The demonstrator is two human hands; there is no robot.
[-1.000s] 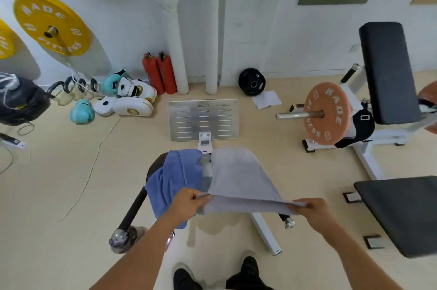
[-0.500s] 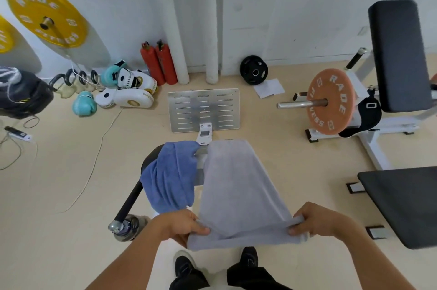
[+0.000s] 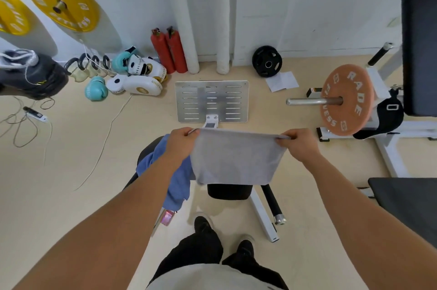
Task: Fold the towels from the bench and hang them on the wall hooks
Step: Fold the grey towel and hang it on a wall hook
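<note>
A grey towel (image 3: 233, 159) lies doubled over on the black bench (image 3: 229, 191), its near fold toward me. My left hand (image 3: 181, 141) pinches the towel's far left corner. My right hand (image 3: 299, 144) pinches the far right corner, and the far edge is stretched straight between them. A blue towel (image 3: 176, 182) is draped over the bench's left side, partly hidden by my left forearm. No wall hooks are in view.
A metal footplate (image 3: 211, 101) stands just beyond the bench. Two red extinguishers (image 3: 169, 50), boxing gloves and pads (image 3: 137, 76) and kettlebells line the wall. An orange weight plate (image 3: 346, 104) on a bar is at right, a black pad (image 3: 406, 204) near right. Cables lie at left.
My hands carried the towel's near edge up and away from me, folding the grey towel in half over the bench. The camera view tilted further down.
</note>
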